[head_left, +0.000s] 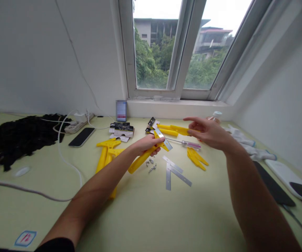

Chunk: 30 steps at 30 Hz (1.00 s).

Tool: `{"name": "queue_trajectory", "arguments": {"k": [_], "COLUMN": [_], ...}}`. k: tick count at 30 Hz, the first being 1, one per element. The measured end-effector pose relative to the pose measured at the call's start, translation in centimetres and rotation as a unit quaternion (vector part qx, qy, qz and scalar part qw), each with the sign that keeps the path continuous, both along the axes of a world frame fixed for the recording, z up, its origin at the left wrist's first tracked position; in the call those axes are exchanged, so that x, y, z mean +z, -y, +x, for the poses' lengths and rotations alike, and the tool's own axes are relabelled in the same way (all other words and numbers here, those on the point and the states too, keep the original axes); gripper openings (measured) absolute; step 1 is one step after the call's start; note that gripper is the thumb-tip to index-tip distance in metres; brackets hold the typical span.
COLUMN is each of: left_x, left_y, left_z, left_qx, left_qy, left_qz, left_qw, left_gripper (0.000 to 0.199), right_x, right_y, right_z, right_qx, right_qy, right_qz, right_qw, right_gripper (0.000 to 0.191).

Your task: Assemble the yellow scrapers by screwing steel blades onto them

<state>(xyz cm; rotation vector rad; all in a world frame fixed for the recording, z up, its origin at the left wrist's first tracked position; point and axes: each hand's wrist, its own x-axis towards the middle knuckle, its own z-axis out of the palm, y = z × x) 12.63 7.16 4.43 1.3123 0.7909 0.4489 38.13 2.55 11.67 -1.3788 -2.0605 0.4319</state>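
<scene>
The left hand (147, 145) is closed around a yellow plastic scraper handle (142, 160), and a steel blade (163, 139) stands at the handle's upper end, just beyond the fingers. The right hand (208, 132) is in the air beside it and holds nothing; its fingers are spread, and the thumb is apart from them. Under the right hand lie yellow plastic pieces (197, 158) and a screwdriver (190, 144). Just below the left hand there are small screws (151, 165), and three loose steel blades (172, 173) lie between the hands, nearer to the body. Further left of the left hand are more yellow scraper parts (106, 154), small boxes (122, 130) and a phone (82, 137). White gloves (241, 138) lie to the right of the right hand.
</scene>
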Motion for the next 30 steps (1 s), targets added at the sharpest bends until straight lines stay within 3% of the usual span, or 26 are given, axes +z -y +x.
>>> {"name": "queue_trajectory", "arguments": {"k": [6, 24, 30], "left_x": [-0.4, -0.9, -0.3], "left_y": [-0.2, -0.3, -0.2], "left_z": [-0.1, 0.1, 0.1], "left_qx": [-0.01, -0.004, -0.016], "left_qy": [-0.01, -0.023, -0.003], "left_qz": [0.001, -0.008, -0.045], "left_qw": [1.0, 1.0, 0.999], "left_gripper": [0.043, 0.043, 0.034], "right_x": [-0.6, -2.0, -2.3], "right_y": [-0.5, -1.2, -1.4], "right_z": [-0.3, -2.1, -2.2], "right_qx": [-0.005, -0.019, -0.037], "right_qy": [0.044, 0.042, 0.043], "right_qz": [-0.003, -0.039, -0.039], "right_qw": [0.999, 0.998, 0.998], "right_gripper": [0.025, 0.024, 0.022]}}
